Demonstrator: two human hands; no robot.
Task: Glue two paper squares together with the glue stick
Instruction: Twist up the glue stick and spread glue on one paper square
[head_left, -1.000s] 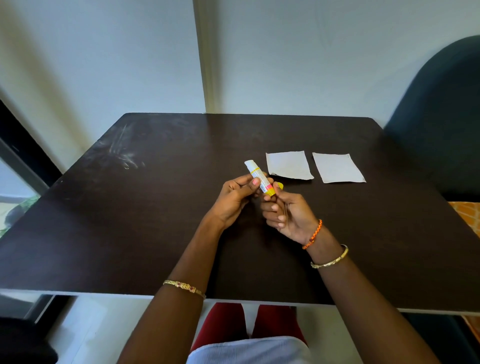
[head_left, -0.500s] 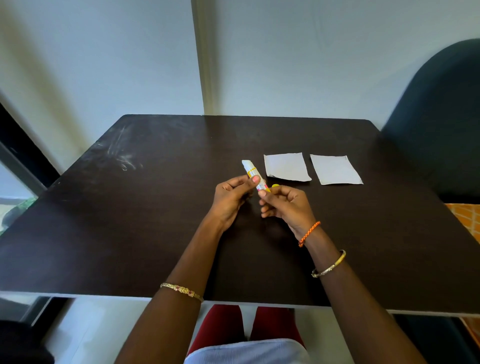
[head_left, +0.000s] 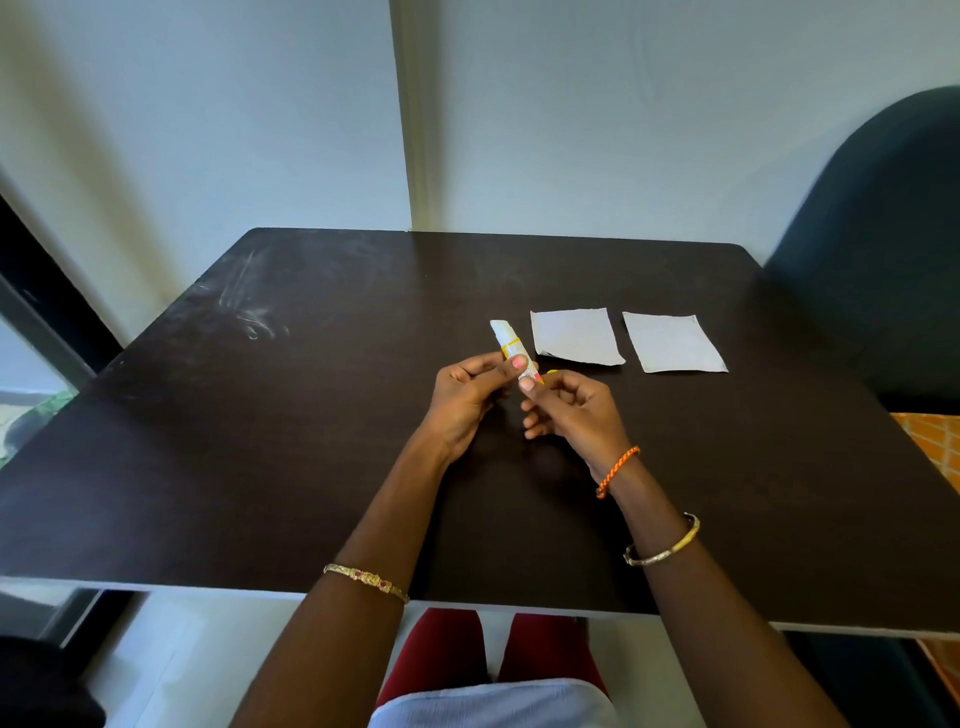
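Near the middle of the dark table, just short of the two papers, both hands meet around the glue stick. The left hand pinches the barrel between thumb and fingertips, with the white end pointing up and away toward the far left. The right hand curls its thumb and forefinger around the lower yellow end, its other fingers loosely bent beneath. Whether that grip is turning the base or only steadying it I cannot tell. The white end looks capped, though it is too small to be sure. Just beyond the hands, to the right, the near paper square lies flat on the table, one near corner slightly lifted. The second paper square lies farther right, beside it but apart, with a strip of dark table between them. Neither sheet shows any visible glue, and neither is touched by a hand. As I judge it, the task is at its very start: the stick is in hand and being readied, nothing more. Still to do are opening or advancing the glue, spreading it over one square, laying the other on top and pressing the pair together. A dark chair stands at the far right of the table.
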